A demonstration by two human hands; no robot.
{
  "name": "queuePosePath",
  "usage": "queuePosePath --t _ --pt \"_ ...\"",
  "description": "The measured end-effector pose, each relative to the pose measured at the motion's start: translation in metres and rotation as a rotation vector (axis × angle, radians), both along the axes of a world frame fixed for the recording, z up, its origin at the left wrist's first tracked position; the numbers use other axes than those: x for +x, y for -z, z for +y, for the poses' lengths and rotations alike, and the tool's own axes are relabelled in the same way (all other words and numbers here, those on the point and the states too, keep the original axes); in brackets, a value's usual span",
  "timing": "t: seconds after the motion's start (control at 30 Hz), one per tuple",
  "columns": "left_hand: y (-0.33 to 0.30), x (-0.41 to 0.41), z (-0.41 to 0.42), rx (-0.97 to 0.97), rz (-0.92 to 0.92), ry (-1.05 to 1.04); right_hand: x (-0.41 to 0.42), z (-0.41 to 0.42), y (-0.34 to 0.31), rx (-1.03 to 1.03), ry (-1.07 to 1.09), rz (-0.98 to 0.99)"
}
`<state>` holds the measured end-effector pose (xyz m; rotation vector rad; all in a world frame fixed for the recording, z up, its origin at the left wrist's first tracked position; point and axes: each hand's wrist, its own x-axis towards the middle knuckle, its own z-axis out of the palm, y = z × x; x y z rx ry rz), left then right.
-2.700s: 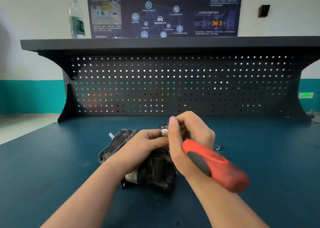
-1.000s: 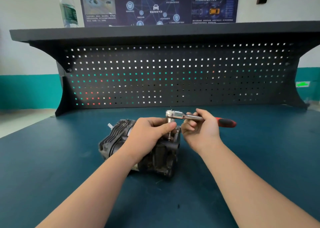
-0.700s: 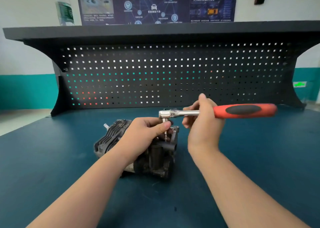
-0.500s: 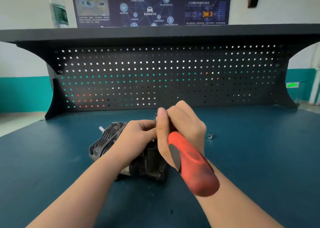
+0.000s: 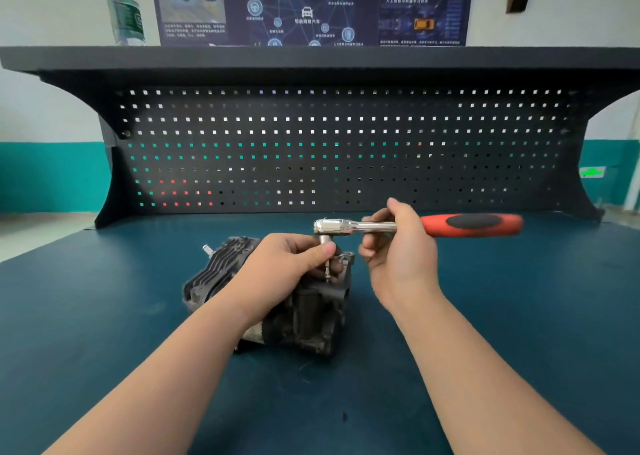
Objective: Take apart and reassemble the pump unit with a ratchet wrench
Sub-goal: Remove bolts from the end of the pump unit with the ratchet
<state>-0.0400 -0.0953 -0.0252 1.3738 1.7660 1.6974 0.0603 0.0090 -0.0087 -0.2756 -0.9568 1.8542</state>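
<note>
So we've got the pump unit sitting on the dark teal bench top, roughly in the middle, a bit in front of the black pegboard. Our left hand rests on top of the pump with the thumb and fingers pinching the little socket and bit hanging under the ratchet head. Our right hand is wrapped around the chrome shank of the ratchet wrench, which lies level with its red and black handle sticking out to the right. Up on the shelf at the left there's a water bottle, next to a dark poster on the wall.
</note>
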Motion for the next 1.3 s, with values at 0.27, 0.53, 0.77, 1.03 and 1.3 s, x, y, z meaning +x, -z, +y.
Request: queuePosePath --t 0.27,0.53,0.77,1.03,1.3 --pt "0.001 -0.001 -0.003 0.030 0.035 0.059 0.009 -0.036 -0.003 1.039 0.668 -0.150" --pt "0.000 -0.001 0.000 0.064 -0.193 0.152 -0.001 0.015 0.005 -0.199 -0.288 0.122" --pt "0.002 0.003 0.003 0.050 -0.099 -0.005 -0.012 0.012 0.009 -0.163 -0.056 0.036" --pt "-0.003 0.008 -0.008 0.059 0.000 0.091 0.005 -0.035 0.010 1.378 0.915 0.037" --pt "-0.003 0.010 0.001 0.063 -0.107 0.096 -0.003 0.005 0.006 -0.250 -0.128 0.145"
